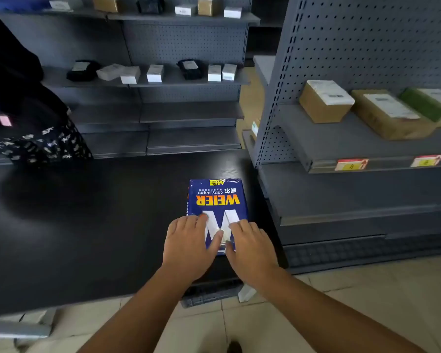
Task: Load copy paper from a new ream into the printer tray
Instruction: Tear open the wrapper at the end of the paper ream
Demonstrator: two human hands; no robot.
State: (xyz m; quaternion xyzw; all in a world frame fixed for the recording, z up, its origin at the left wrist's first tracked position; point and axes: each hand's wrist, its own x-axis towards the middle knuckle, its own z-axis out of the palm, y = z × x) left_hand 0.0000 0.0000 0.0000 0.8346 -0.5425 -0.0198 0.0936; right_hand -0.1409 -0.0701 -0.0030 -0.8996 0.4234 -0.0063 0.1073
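A blue wrapped ream of copy paper [217, 200] with yellow lettering lies flat on the black table [87, 225], near its right edge, print upside down to me. My left hand [189, 247] rests on the ream's near left corner, fingers spread. My right hand [251, 248] lies on the near right corner. Both thumbs meet at the wrapper's near end, where a bit of wrapping looks pinched between them. No printer or tray is in sight.
Grey metal shelving [341, 143] with cardboard parcels [325, 101] stands right of the table. More shelves with small white boxes [154, 73] run behind it. A dark patterned bag [36, 138] sits at the table's far left. Tiled floor lies below me.
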